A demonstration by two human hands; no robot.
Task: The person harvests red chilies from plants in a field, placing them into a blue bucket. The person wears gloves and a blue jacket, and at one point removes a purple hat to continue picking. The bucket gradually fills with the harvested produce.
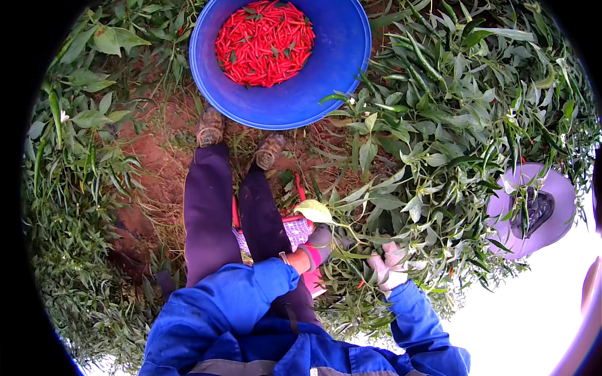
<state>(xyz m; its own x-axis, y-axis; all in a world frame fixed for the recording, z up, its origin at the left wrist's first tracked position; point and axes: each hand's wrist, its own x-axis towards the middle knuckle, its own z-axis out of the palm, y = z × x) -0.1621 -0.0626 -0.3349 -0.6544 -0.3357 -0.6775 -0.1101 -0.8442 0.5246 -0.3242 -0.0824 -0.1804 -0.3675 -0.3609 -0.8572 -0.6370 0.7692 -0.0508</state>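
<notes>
My left hand (319, 245), in a grey and pink glove, is bent in beside my right knee at the edge of a chilli plant (376, 207). Leaves and the angle of the hand hide its fingertips. To the right, my right hand (389, 269) wears a pale pink glove and reaches in among the stems. Its fingers touch the foliage, and I cannot make out whether they grip anything. A small red chilli (360, 284) hangs just left of it. A pale yellow-green leaf (314, 211) stands out above my left hand.
Beyond my shoes (210, 127) stands a blue plastic tub (329, 94) partly filled with red chillies (265, 44). A checked purple-and-white cloth (298, 232) on a red frame (300, 187) shows by my legs. Chilli plants (70, 164) line the left. A lilac brimmed hat (559, 202) appears at right.
</notes>
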